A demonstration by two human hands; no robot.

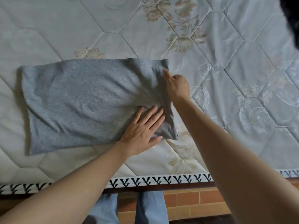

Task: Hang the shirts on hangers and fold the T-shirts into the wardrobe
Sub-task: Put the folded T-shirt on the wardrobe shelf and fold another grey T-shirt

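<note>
Soft, even, dimmish light w/ faint shadows, no glare; slight blur overall, wide-angle bending twd edges.

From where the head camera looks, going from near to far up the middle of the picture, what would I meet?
Blue trouser legs over a brick-patterned floor → dark bed frame edge → the mattress's black-and-white patterned trim → left hand pressing flat on the folded grey T-shirt → bare quilted mattress with flower patterns.

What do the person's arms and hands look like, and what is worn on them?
Both forearms are bare; no sleeve shows. The left hand and right hand carry no visible glove, ring, watch or bracelet. Nails are short, unpainted.
</note>
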